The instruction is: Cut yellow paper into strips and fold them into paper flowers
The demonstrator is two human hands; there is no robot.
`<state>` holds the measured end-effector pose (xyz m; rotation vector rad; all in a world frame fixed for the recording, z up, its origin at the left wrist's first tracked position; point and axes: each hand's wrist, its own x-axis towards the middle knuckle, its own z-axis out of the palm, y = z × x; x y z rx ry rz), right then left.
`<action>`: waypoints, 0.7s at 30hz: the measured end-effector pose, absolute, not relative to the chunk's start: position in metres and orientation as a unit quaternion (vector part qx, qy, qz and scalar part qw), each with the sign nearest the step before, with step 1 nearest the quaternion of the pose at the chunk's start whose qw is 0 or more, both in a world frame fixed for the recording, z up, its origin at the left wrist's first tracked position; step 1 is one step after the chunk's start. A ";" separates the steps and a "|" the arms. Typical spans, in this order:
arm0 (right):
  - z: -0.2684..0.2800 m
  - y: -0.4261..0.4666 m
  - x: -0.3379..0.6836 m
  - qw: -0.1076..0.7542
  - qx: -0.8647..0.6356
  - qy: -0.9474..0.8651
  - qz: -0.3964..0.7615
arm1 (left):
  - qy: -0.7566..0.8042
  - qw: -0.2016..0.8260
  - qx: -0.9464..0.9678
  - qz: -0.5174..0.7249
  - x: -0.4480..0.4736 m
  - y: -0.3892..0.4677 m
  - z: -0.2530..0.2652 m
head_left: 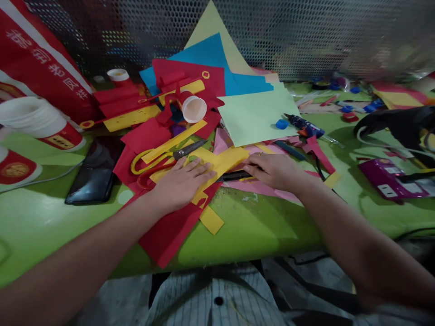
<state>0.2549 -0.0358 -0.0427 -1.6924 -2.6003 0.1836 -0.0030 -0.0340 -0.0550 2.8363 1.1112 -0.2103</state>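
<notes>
My left hand (181, 183) lies flat on a piece of yellow paper (226, 160), its fingers stretched and slightly apart. The right end of that paper is pinched between the thumb and fingers of my right hand (273, 170). Just below, a dark, narrow tool (234, 175) sticks out beside my right fingers; its kind is unclear. Scissors with yellow handles (136, 165) rest above my left hand, and a red handle (145, 180) shows beside them. Red paper (168, 240) and a small yellow paper strip (212, 220) lie under and below my left hand.
A black phone (91, 172), paper cups (64, 136) and a red bag (44, 59) stand left. Coloured sheets (258, 113) are piled behind my hands. A purple box (390, 179) and blue caps (282, 124) lie right. A perforated metal panel (306, 40) bounds the back.
</notes>
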 end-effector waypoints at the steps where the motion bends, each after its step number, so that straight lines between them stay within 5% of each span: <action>1: -0.042 -0.036 0.253 0.015 -0.545 -0.836 0.059 | 0.364 0.044 0.928 -0.065 -0.003 -0.034 -0.055; 21: -0.040 -0.039 0.251 0.007 -0.537 -0.839 0.082 | 0.355 0.034 0.932 -0.061 -0.002 -0.033 -0.057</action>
